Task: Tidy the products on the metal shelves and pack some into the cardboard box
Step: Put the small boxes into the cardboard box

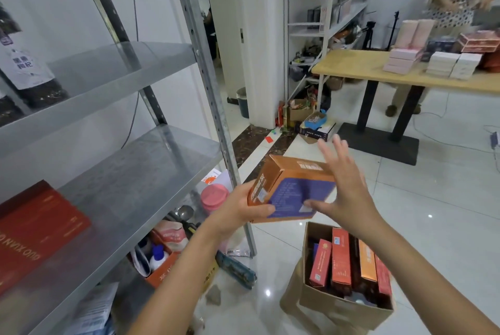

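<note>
My left hand (238,213) grips an orange product box (289,188) with a purple panel by its left end, in the air above the floor. My right hand (343,188) is spread with straight fingers against the box's right side, thumb touching the purple face. Just below stands the open cardboard box (338,305), holding several red and orange product boxes (341,259) upright. The metal shelves (130,185) are on my left, with red boxes (35,229) on the middle shelf and a dark bottle (29,69) on the upper one.
Under the shelf lie a pink lid (213,196), bottles, bags and clutter. A wooden table (378,69) with stacked pink and white boxes stands at the back right, a person behind it. A second shelf unit (324,23) and floor clutter are behind.
</note>
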Demonstrator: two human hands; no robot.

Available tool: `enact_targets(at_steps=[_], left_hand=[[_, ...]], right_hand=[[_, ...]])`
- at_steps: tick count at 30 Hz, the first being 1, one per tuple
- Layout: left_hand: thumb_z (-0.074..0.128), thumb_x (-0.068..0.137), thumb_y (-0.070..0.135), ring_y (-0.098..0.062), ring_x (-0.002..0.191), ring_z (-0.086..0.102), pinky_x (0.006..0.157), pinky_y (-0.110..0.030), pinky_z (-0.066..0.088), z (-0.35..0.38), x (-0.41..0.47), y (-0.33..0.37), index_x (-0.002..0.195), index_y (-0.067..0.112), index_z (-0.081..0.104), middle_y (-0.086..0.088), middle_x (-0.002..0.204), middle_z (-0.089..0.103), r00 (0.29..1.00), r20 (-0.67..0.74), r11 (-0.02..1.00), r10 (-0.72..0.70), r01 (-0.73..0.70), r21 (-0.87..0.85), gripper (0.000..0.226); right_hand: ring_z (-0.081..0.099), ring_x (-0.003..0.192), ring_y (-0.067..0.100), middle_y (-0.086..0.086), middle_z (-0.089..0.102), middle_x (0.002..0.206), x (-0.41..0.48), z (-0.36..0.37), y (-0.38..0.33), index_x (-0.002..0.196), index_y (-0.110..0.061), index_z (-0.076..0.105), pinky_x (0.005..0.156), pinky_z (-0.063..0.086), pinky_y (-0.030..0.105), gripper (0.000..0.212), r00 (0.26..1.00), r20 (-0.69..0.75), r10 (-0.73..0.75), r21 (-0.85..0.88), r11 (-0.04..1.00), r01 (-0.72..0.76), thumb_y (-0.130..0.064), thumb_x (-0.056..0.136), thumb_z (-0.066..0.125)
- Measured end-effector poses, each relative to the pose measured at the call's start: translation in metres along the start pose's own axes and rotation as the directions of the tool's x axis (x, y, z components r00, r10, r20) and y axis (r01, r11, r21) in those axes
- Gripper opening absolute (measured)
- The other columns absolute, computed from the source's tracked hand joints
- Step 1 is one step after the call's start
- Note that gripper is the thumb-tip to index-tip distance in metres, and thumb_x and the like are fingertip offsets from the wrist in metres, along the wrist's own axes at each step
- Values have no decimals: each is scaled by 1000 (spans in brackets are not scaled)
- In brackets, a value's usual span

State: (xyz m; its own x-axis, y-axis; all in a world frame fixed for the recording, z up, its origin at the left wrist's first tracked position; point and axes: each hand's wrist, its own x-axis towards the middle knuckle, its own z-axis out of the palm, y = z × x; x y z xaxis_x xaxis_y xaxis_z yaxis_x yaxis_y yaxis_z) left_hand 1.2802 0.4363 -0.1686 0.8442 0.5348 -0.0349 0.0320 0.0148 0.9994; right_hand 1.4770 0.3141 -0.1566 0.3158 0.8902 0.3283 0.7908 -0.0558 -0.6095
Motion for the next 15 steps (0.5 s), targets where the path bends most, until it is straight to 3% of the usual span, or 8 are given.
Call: enact_targets(at_steps=[2, 4, 6, 8, 9, 10, 12, 15], left_hand=[[74, 70, 34, -25, 106, 67, 88, -33, 55, -2, -3, 3, 121, 9, 56, -9, 113, 69, 996, 82, 999, -29, 26, 48, 59], [74, 74, 34, -23, 108, 67, 84, -29, 57, 3, 1, 6, 122, 15, 56, -3, 113, 70, 997, 74, 999, -16, 12, 50, 55], [73, 85, 26, -19, 115, 62, 86, -26, 55, 12, 15, 2, 126, 23, 54, 7, 119, 66, 979, -195, 992, 65, -43, 119, 46], [68, 90, 20, -10, 116, 56, 88, -24, 51, 26, 26, -3, 134, 28, 49, 14, 128, 55, 823, -562, 981, 81, 36, 193, 48], [67, 91, 22, -7, 113, 55, 89, -25, 50, 34, 29, -5, 136, 28, 48, 14, 130, 53, 779, -626, 987, 32, 74, 142, 49], [66, 92, 26, -5, 112, 56, 91, -27, 50, 43, 32, -10, 134, 27, 50, 12, 131, 54, 807, -590, 993, -25, 87, 77, 45], [61, 94, 32, -6, 114, 57, 96, -31, 51, 65, 35, -16, 128, 30, 52, 12, 125, 59, 922, -367, 992, -122, 130, -4, 34], [55, 93, 44, 0, 104, 58, 93, -33, 51, 87, 42, -21, 119, 32, 53, 13, 114, 62, 966, -157, 972, -206, 183, -147, 28]], right_hand=[[46, 131, 18, -19, 48, 135, 1, -9, 9, 127, -47, 38, 104, 40, 31, 82, 989, 150, 1, 113, 993, -18, -26, 65, 88], [61, 103, 11, -22, 59, 105, -3, -11, 14, 109, -37, 49, 86, 51, 26, 63, 981, 164, 99, 203, 970, -132, -26, 63, 89], [63, 89, 7, -19, 60, 96, -6, -7, 19, 103, -28, 50, 74, 51, 22, 55, 967, 60, 248, 236, 938, -256, -34, 63, 88], [61, 81, 6, -15, 59, 93, -8, -2, 20, 102, -25, 48, 66, 47, 19, 55, 912, -89, 401, 245, 896, -370, -43, 65, 84], [60, 80, 7, -13, 58, 94, -8, 2, 21, 103, -24, 46, 65, 46, 19, 56, 876, -145, 459, 237, 876, -420, -46, 66, 83], [59, 82, 8, -12, 56, 97, -9, 6, 20, 105, -25, 44, 66, 46, 20, 57, 849, -188, 494, 220, 863, -454, -46, 68, 82], [58, 87, 10, -11, 53, 102, -12, 11, 18, 108, -25, 44, 69, 46, 22, 56, 836, -227, 499, 168, 866, -472, -45, 70, 81], [58, 92, 9, -11, 58, 103, -21, 18, 23, 104, -23, 53, 71, 46, 20, 41, 875, -141, 463, 261, 870, -418, -36, 75, 80]])
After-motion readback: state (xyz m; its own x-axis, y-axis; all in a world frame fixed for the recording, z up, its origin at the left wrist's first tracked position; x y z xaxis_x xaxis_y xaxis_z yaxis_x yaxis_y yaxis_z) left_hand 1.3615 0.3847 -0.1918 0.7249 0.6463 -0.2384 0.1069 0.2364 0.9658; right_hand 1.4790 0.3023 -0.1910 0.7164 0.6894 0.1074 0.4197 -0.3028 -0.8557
